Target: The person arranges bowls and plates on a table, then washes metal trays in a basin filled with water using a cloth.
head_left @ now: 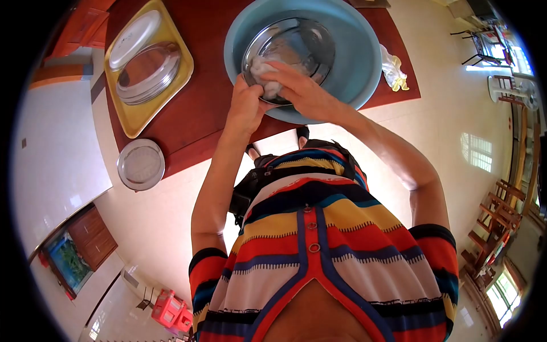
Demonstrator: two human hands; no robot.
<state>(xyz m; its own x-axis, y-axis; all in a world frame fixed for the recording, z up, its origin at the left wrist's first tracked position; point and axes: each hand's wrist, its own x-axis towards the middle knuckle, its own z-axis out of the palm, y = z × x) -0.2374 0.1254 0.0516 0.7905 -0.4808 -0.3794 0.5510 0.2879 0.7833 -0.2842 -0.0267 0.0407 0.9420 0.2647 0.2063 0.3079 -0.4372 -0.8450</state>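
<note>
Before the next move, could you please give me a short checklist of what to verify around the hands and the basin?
1. Left hand gripping the rim of the metal plate: ok.
2. Right hand on the white wad: ok.
3. Metal plate over the blue basin, within its outline: ok.
4. Yellow tray standing apart from the blue basin: ok.
5. Any water in the blue basin: cannot tell.

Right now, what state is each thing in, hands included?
Metal plate: held above basin bottom
Left hand: closed on plate rim
Right hand: on white cloth
White cloth: bunched
Blue basin: upright; water unclear
Yellow tray: upright, loaded
White oval plate: in tray
Tray's metal plates: stacked
White-and-yellow bundle: crumpled
Fan: running or not, unclear
</note>
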